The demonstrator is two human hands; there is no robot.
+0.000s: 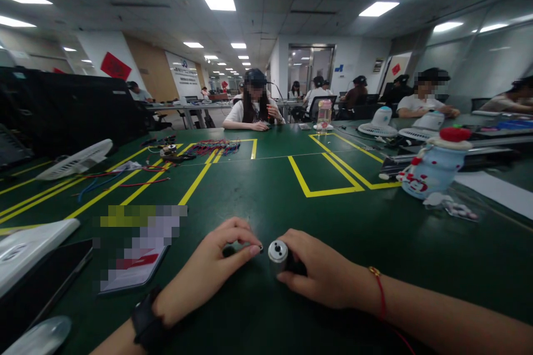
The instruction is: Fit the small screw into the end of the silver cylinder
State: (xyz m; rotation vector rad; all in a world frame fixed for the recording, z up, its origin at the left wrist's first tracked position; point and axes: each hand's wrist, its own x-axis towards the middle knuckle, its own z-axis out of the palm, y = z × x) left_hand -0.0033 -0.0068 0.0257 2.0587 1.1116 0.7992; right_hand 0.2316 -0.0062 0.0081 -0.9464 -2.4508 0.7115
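Observation:
Near the front of the green table (233, 194), my right hand (316, 269) grips a silver metal cylinder (278, 255) between thumb and fingers. The cylinder stands upright, and its round end with dark holes faces up. Just left of it, my left hand (222, 252) pinches a tiny dark piece (261, 248) between thumb and fingertips. That piece is too small to identify and is a short gap away from the cylinder. A black band is on my left wrist and a red cord on my right wrist.
A blue snowman-like bottle (435, 169) stands at right. Bundled wires (214, 147) and loose cables lie at back left. A folder-like item (144, 249), partly pixelated, and a white device (33, 249) are at left. A person (255, 102) sits across the table.

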